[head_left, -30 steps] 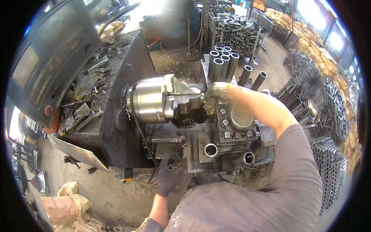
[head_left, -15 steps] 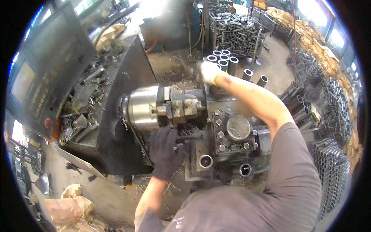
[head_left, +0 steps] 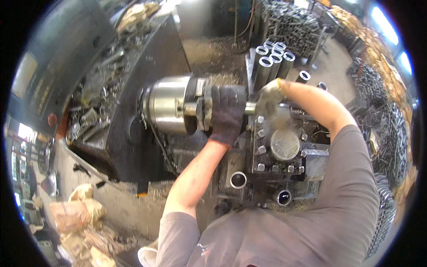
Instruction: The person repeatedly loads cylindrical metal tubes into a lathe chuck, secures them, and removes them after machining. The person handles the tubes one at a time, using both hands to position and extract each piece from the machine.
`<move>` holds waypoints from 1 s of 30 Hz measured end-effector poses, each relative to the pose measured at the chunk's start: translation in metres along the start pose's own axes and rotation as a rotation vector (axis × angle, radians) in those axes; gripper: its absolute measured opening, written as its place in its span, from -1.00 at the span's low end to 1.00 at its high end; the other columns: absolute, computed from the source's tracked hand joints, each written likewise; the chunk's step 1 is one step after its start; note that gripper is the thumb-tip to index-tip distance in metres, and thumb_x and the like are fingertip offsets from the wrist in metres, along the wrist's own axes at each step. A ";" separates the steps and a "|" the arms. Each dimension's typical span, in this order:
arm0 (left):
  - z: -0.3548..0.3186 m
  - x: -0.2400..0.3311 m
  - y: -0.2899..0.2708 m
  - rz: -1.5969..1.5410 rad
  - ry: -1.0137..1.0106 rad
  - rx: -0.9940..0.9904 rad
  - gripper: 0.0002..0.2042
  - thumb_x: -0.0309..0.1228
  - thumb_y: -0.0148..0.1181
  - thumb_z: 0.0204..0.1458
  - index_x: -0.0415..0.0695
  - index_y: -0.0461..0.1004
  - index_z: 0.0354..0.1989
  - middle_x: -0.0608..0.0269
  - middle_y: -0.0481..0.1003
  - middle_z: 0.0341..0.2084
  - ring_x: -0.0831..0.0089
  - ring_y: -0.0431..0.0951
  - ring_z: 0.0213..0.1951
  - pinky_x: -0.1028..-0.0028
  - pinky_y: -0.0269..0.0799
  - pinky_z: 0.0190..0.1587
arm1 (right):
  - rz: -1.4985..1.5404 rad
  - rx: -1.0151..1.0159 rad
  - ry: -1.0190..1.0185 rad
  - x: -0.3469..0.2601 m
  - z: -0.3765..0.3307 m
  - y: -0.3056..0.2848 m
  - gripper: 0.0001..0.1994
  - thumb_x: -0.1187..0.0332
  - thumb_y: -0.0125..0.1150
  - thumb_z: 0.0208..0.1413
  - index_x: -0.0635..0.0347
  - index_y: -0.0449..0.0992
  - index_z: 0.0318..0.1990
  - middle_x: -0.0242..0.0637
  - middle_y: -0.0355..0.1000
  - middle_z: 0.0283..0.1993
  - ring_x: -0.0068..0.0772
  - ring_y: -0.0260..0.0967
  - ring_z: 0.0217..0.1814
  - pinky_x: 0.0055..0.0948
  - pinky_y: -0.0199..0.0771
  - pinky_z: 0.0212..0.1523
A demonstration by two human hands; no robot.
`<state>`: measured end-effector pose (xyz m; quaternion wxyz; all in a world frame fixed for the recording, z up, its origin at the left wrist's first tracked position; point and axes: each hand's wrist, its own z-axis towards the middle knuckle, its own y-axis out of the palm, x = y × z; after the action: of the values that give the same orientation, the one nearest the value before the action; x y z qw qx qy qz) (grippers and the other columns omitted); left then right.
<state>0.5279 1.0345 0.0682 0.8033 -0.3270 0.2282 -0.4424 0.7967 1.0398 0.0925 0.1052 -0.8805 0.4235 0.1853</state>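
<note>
My left hand (head_left: 227,109), in a black knit glove, is closed over a shiny metal bar (head_left: 250,107) beside the jaws (head_left: 204,109) of a lathe chuck (head_left: 169,104). Most of the bar is hidden under this hand. Whether it is hollow cannot be seen. At the bar's right end is my right hand (head_left: 269,100), in a soiled pale glove. It looks closed round that end, though its fingers are blurred. Just below the right hand stands the square tool post (head_left: 284,144), with a round top and several bolts.
Two short tubes stand near me, a left one (head_left: 238,180) and a right one (head_left: 283,197). Behind the lathe is a cluster of upright tubes (head_left: 265,62). A chip-covered guard (head_left: 151,58) rises at left. Metal parts fill a far bin (head_left: 289,26); sacks (head_left: 71,216) lie lower left.
My left hand has moved up and right from below the chuck onto the bar. My right hand has come from the upright tubes down toward the tool post. The view has shifted slightly.
</note>
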 end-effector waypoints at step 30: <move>-0.005 0.004 -0.136 -1.290 -0.747 0.266 -0.39 -0.06 0.26 0.27 -0.35 0.39 0.26 -0.11 0.56 0.06 0.15 0.63 0.05 0.18 0.56 0.17 | -0.525 0.967 -0.665 -0.053 -0.169 0.191 -0.54 0.25 0.49 -0.03 0.27 0.62 0.03 -0.04 0.66 -0.30 -0.24 0.66 -0.31 -0.21 0.66 -0.20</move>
<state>0.4498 0.9759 0.1633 0.4419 -0.4242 -0.3510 -0.7082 0.6571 0.9011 0.2631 0.6581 -0.7033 0.1743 0.2047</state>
